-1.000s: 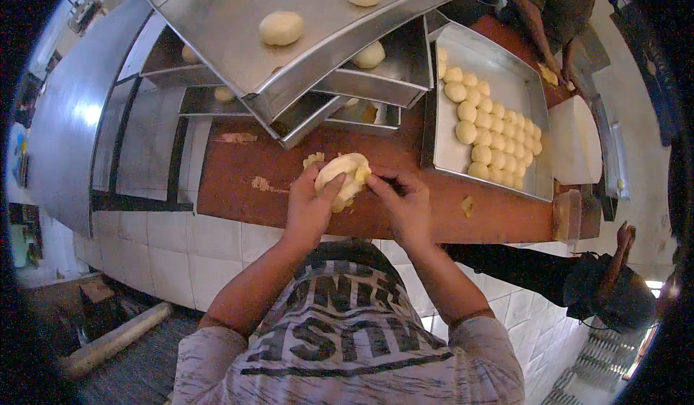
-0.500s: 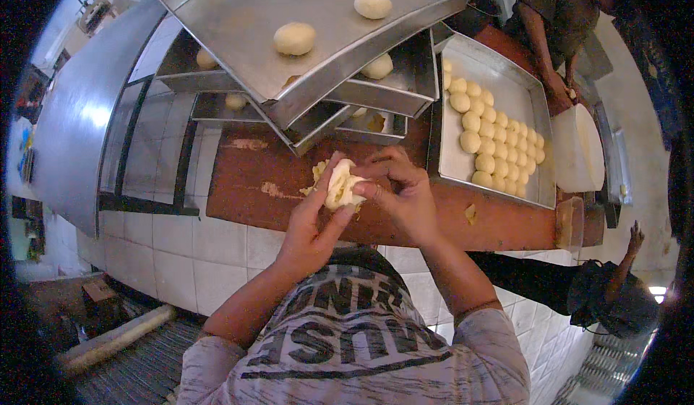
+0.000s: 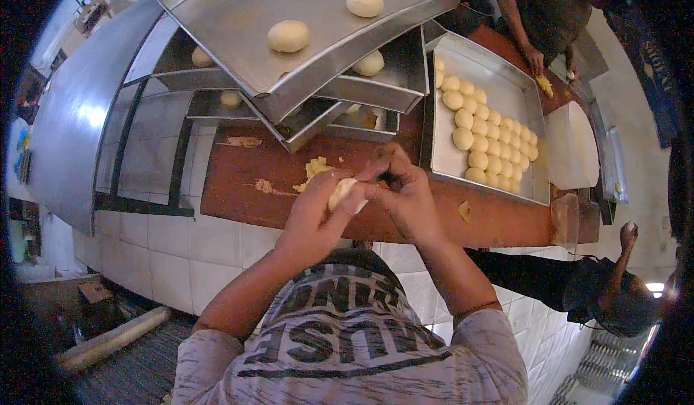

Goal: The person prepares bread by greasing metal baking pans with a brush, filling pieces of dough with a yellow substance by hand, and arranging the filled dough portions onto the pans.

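Now dough (image 3: 339,195), mid-frame, no longer shows open fold: left hand (image 3: 315,208) cups it, right hand (image 3: 402,189) pinches edge; apparently nearly closed.

One fisheye camera, head-worn, facing down at close range: that person's shirt (image 3: 347,333) near, brown table (image 3: 499,220) beyond, stacked trays (image 3: 324,18) far.

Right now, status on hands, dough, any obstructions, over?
Left hand cupping dough piece. Right hand at its edge, grip unclear. Yellow chunks on reddish-brown tabletop just beyond; nothing seen blocking hands.
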Action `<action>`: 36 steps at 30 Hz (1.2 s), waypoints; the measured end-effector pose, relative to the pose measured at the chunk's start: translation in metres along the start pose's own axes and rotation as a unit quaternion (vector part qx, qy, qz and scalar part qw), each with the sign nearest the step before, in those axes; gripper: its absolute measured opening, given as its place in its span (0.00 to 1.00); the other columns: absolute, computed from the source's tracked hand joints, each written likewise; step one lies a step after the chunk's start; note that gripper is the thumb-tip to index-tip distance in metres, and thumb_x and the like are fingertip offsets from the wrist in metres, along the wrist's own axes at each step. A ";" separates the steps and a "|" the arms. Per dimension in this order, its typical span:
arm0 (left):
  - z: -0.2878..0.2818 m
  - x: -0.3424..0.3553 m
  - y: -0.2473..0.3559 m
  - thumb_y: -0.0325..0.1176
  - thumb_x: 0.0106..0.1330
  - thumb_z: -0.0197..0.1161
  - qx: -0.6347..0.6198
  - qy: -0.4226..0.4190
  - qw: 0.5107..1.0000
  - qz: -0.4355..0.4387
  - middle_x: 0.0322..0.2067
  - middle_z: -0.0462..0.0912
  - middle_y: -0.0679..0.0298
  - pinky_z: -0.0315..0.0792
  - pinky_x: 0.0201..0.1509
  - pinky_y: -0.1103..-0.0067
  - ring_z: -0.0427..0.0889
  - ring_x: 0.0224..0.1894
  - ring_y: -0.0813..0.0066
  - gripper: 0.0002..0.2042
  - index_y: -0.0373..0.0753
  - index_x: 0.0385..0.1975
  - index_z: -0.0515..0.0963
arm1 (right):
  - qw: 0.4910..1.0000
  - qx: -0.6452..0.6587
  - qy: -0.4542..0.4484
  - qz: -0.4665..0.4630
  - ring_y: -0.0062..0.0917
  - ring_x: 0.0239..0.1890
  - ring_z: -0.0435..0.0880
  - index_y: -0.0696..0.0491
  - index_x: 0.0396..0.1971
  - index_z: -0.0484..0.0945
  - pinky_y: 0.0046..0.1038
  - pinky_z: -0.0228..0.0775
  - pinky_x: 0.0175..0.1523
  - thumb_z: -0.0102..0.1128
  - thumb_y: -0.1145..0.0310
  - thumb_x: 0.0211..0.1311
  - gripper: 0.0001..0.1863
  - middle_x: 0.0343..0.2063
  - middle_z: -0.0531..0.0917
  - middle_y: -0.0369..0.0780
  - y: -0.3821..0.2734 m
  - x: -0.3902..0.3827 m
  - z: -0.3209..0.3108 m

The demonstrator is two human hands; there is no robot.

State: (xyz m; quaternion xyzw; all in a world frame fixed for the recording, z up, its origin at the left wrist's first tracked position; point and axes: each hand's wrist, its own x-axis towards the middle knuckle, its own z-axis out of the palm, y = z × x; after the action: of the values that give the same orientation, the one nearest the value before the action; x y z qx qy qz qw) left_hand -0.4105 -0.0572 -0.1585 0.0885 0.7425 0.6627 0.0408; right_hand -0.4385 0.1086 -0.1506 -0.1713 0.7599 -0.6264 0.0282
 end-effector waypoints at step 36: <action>-0.001 0.027 0.016 0.28 0.48 0.68 -0.044 0.098 0.991 -0.085 0.35 0.72 0.64 0.66 0.42 0.81 0.71 0.39 0.81 0.17 0.36 0.34 0.66 | 0.983 -0.071 -0.004 0.169 0.29 0.45 0.75 0.55 0.43 0.74 0.29 0.67 0.49 0.56 0.72 0.54 0.15 0.41 0.76 0.44 -0.024 -0.002 0.003</action>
State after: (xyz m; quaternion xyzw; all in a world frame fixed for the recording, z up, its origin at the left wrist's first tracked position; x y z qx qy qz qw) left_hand -0.4360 -0.0518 -0.1414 -0.0425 0.7182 0.6940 0.0279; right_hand -0.4307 0.1024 -0.1280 -0.0443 0.8203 -0.5563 0.1250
